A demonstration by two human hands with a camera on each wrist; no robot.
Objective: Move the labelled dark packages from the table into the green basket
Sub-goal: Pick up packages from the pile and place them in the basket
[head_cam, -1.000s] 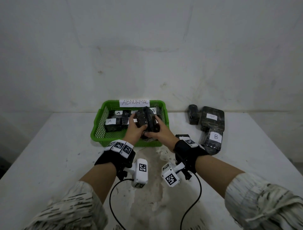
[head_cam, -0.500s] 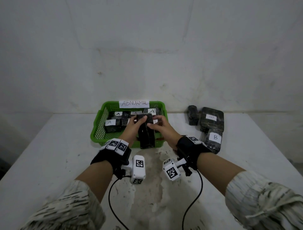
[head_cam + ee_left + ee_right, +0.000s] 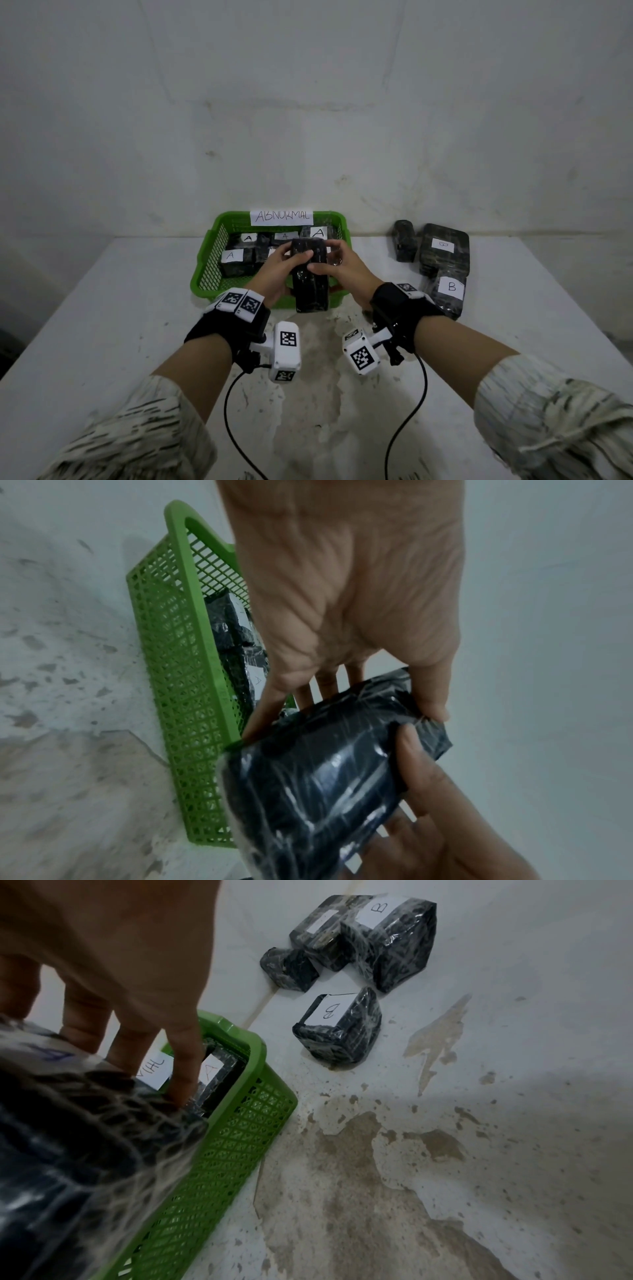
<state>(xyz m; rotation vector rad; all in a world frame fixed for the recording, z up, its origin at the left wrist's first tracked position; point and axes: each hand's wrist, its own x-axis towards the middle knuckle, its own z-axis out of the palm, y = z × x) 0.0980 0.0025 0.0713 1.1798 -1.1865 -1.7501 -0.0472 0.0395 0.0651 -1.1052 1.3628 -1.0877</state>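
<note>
Both hands hold one dark plastic-wrapped package (image 3: 310,281) over the front rim of the green basket (image 3: 209,274). My left hand (image 3: 279,269) grips its left side, thumb on top. My right hand (image 3: 337,265) grips its right side with fingers under the far end. The package (image 3: 318,772) fills the lower left wrist view, and the package (image 3: 68,1137) is blurred in the right wrist view. Its label side faces away from the head view. Several packages marked A (image 3: 236,260) lie inside the basket.
The basket carries a paper sign reading ABNORMAL (image 3: 281,216) on its back rim. Several dark packages (image 3: 445,253), some marked B (image 3: 337,1023), lie on the white table (image 3: 102,325) to the right, near the wall. Camera cables hang from both wrists.
The held package went from upright above the basket to lying lengthwise and lower, its near end now over the basket's front rim. Both hands shifted slightly toward me.
</note>
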